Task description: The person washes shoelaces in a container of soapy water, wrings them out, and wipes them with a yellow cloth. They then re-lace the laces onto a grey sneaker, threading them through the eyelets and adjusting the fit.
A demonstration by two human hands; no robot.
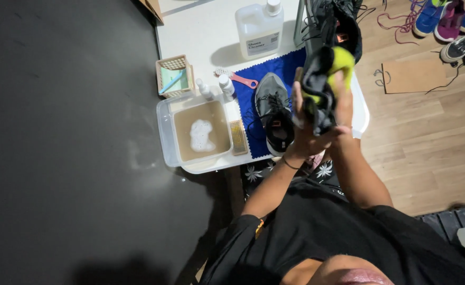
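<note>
You've got the dark shoe (317, 89) lifted above the blue mat (277, 68), left hand (302, 132) gripping it steady while your right hand (342, 100) presses the yellow-green cloth (343, 59) in.

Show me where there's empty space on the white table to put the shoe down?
Bare white tabletop lies between the small woven basket and the clear plastic jug. The front is crowded: a clear tub of murky water, and a grey shoe on the blue cloth.
</note>
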